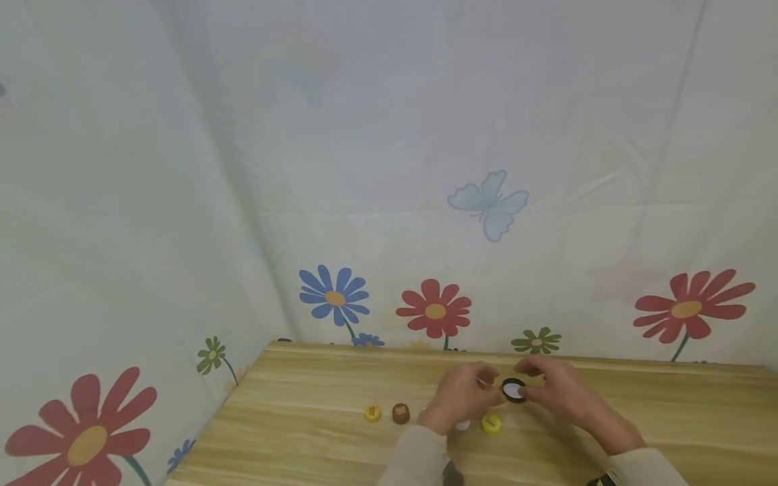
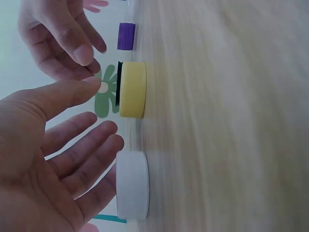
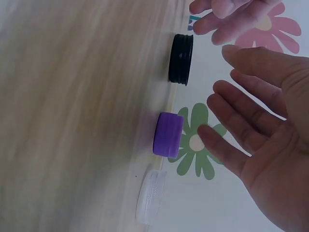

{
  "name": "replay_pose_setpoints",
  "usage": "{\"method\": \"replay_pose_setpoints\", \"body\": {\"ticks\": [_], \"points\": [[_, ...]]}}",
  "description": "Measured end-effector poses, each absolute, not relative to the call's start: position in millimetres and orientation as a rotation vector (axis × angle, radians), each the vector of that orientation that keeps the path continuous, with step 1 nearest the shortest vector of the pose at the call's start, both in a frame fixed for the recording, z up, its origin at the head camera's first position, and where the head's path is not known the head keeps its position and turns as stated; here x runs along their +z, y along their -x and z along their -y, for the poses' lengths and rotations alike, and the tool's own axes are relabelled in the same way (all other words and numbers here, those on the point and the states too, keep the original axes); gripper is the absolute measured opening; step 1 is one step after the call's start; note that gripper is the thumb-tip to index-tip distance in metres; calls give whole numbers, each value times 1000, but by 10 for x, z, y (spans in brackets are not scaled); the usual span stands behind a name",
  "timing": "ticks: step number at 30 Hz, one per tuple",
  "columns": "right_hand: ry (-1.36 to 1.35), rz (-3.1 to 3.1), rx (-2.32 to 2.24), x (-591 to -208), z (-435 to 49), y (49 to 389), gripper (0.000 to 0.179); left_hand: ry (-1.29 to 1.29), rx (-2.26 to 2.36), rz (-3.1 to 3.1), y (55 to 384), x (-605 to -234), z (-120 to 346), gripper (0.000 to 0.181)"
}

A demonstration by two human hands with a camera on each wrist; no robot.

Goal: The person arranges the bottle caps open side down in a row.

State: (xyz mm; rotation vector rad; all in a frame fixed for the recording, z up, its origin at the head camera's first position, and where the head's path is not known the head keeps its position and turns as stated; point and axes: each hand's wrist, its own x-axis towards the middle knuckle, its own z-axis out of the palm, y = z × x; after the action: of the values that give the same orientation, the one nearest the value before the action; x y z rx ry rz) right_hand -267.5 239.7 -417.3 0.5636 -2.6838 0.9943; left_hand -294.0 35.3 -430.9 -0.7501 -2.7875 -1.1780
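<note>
A black bottle cap (image 1: 513, 390) with a white inside lies on the wooden table between the two hands. My left hand (image 1: 464, 397) is just to its left, with fingers loosely bent and nothing in them. On the other side, my right hand (image 1: 559, 391) hovers with its thumb near the cap's rim; the right wrist view shows that hand (image 3: 270, 130) apart from the black cap (image 3: 180, 59). Below the left hand are a yellow cap (image 2: 133, 89) and a white cap (image 2: 133, 186). Nearer the right hand stand a purple cap (image 3: 168, 135) and a clear cap (image 3: 151, 197), both hidden in the head view.
Farther left on the table (image 1: 304, 385) are a brown cap (image 1: 400, 414) and another yellow cap (image 1: 373, 413). A pale curtain (image 1: 377, 135) printed with flowers and a butterfly hangs behind the table's back edge and along its left side.
</note>
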Motion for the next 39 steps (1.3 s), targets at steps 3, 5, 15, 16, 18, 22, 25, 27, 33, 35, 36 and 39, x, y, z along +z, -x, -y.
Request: {"method": "replay_pose_setpoints", "body": {"ticks": [3,5,15,16,18,22,25,27,33,35,36,39], "points": [[-566,2700,948,-4188,-2411,2695,33,765,-1171,2769,2963,-4333,-383,36],[-577,2708,940,-4199,-2422,2710,34,783,-1146,2757,2977,-4340,-402,37],[-653,2721,911,-4258,-2478,2772,34,769,-1120,2763,3020,-4358,-473,37],[-652,2729,906,-4261,-2482,2780,33,771,-1120,2764,3023,-4363,-475,37],[-648,2745,898,-4272,-2491,2797,32,775,-1118,2766,3029,-4372,-480,37],[-679,2749,876,-4300,-2511,2829,30,795,-1146,2754,3037,-4388,-495,33],[-703,2743,869,-4318,-2518,2843,28,824,-1167,2741,3042,-4398,-510,28],[-711,2743,866,-4325,-2516,2847,27,846,-1178,2735,3040,-4402,-517,27],[-742,2744,862,-4324,-2495,2848,25,882,-1190,2723,3037,-4397,-520,27],[-756,2739,873,-4323,-2490,2850,25,883,-1169,2724,3041,-4396,-516,27],[-756,2737,878,-4323,-2487,2852,25,882,-1158,2722,3045,-4397,-515,27],[-737,2747,891,-4326,-2478,2853,25,883,-1139,2724,3050,-4398,-510,28]]}}
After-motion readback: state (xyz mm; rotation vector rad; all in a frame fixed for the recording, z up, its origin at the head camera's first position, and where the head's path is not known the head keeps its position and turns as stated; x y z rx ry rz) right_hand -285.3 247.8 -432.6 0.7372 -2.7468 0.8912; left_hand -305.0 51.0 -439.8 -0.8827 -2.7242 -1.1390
